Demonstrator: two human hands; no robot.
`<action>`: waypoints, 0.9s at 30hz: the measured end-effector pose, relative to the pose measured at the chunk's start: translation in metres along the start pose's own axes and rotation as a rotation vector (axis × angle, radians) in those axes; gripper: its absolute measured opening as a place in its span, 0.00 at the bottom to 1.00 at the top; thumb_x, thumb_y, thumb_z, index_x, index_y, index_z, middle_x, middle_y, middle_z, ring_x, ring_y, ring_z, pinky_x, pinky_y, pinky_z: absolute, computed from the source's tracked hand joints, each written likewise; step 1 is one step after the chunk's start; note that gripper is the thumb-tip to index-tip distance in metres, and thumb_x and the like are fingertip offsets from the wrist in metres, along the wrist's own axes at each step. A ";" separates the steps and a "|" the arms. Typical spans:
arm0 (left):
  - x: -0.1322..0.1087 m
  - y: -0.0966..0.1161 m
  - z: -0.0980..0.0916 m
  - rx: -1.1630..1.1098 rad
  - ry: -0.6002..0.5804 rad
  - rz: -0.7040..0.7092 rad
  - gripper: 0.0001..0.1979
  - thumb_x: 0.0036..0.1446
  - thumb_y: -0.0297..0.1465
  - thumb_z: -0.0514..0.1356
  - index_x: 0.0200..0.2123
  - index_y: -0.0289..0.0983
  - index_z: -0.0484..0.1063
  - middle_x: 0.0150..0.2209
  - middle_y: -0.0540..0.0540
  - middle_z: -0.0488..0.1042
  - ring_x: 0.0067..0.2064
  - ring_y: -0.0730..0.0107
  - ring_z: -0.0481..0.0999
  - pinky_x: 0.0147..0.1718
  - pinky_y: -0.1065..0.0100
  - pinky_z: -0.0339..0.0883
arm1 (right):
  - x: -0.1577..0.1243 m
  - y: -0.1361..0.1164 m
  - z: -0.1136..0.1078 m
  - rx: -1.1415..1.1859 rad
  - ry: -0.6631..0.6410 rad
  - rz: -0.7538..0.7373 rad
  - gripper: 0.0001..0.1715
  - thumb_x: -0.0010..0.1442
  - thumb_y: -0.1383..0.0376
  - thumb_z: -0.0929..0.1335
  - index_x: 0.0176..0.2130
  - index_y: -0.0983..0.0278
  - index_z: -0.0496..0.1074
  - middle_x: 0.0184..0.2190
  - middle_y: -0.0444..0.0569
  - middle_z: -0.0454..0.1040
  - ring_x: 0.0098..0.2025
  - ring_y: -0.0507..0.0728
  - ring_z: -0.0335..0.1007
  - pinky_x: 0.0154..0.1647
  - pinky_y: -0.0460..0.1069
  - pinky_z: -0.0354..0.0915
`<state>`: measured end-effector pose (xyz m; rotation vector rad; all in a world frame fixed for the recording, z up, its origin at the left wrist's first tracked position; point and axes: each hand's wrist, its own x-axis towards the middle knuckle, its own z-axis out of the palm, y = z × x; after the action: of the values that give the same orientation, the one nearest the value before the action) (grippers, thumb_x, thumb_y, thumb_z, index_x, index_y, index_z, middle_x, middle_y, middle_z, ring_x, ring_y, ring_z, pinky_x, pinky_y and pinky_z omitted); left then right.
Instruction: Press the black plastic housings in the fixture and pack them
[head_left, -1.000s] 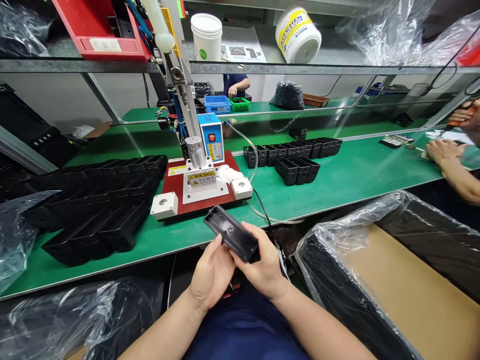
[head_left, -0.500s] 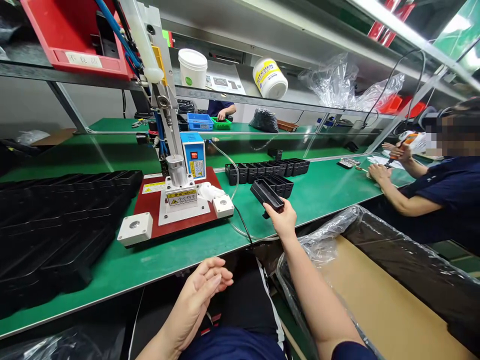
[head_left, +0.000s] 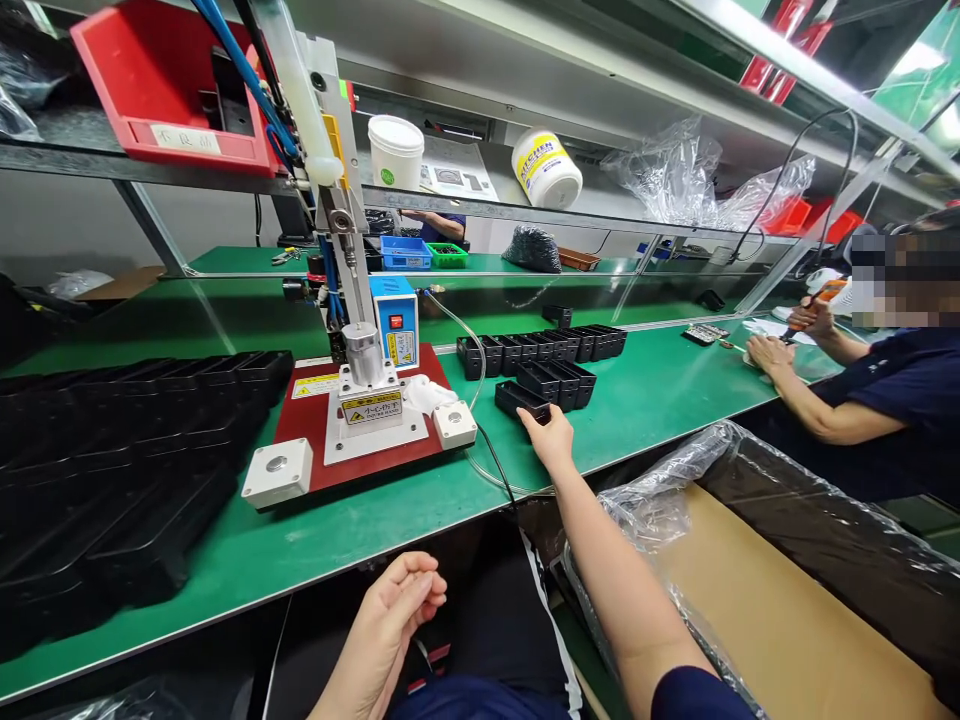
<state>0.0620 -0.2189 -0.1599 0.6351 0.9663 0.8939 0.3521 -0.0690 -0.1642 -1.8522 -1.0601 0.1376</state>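
Far left there's a big spread of black parts (head_left: 150, 480) on the green bench (head_left: 420, 500), then the press (head_left: 364, 360) on its red base (head_left: 300, 425). My left hand (head_left: 397, 605) hangs in front of the bench edge, empty, fingers loosely curled. Next comes the 1 black tray (head_left: 517, 398), its near end gripped in my right hand (head_left: 551, 440), just beside a small group of trays (head_left: 574, 385). Can't tell if it's touching the bench. Far right, a co-worker (head_left: 900, 375) holds an orange-handled tool (head_left: 829, 290).
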 end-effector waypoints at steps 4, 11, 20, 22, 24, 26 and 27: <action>0.002 -0.005 -0.001 -0.029 0.013 -0.027 0.21 0.44 0.42 0.69 0.37 0.35 0.71 0.31 0.47 0.73 0.35 0.73 0.70 0.37 0.71 0.64 | 0.006 0.003 0.001 0.021 -0.011 0.024 0.24 0.46 0.45 0.71 0.31 0.62 0.69 0.27 0.47 0.73 0.29 0.57 0.68 0.31 0.50 0.62; 0.004 -0.005 -0.003 -0.058 -0.015 -0.064 0.20 0.44 0.41 0.69 0.36 0.35 0.71 0.31 0.47 0.73 0.34 0.73 0.70 0.36 0.71 0.65 | 0.007 0.005 -0.002 0.041 -0.065 0.008 0.25 0.47 0.44 0.69 0.31 0.62 0.69 0.26 0.45 0.72 0.27 0.56 0.65 0.28 0.49 0.60; 0.019 -0.002 -0.056 0.395 0.232 0.375 0.23 0.45 0.49 0.65 0.37 0.37 0.71 0.35 0.44 0.75 0.39 0.63 0.76 0.42 0.67 0.69 | -0.005 -0.013 -0.029 0.026 -0.080 -0.101 0.23 0.46 0.45 0.72 0.28 0.62 0.70 0.24 0.45 0.71 0.27 0.57 0.65 0.29 0.50 0.59; 0.023 0.008 -0.077 0.539 0.399 0.520 0.22 0.45 0.48 0.64 0.37 0.38 0.73 0.36 0.44 0.76 0.39 0.61 0.76 0.41 0.67 0.69 | 0.009 -0.021 -0.031 0.041 -0.039 -0.121 0.26 0.47 0.43 0.70 0.30 0.62 0.70 0.25 0.45 0.71 0.28 0.56 0.65 0.30 0.50 0.60; 0.026 0.022 -0.095 0.699 0.550 0.675 0.19 0.47 0.47 0.63 0.37 0.40 0.73 0.36 0.45 0.77 0.38 0.61 0.77 0.40 0.67 0.68 | 0.035 -0.035 -0.025 0.053 0.017 -0.130 0.27 0.49 0.42 0.69 0.34 0.63 0.70 0.29 0.47 0.73 0.31 0.57 0.66 0.32 0.50 0.62; 0.028 0.037 -0.106 0.860 0.635 0.814 0.15 0.48 0.43 0.62 0.36 0.41 0.74 0.33 0.47 0.77 0.34 0.64 0.76 0.39 0.68 0.68 | 0.068 -0.053 -0.011 0.056 0.064 -0.124 0.26 0.52 0.44 0.68 0.38 0.63 0.70 0.34 0.49 0.74 0.34 0.58 0.68 0.35 0.50 0.64; 0.029 0.043 -0.108 0.919 0.665 0.864 0.13 0.49 0.41 0.62 0.36 0.41 0.73 0.31 0.48 0.77 0.31 0.66 0.75 0.37 0.68 0.67 | 0.085 -0.064 0.000 0.054 0.080 -0.113 0.25 0.54 0.46 0.68 0.39 0.64 0.70 0.35 0.50 0.75 0.36 0.58 0.69 0.37 0.51 0.64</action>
<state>-0.0418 -0.1646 -0.1856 1.6817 1.7809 1.4593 0.3661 0.0021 -0.0858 -1.7306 -1.0922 0.0252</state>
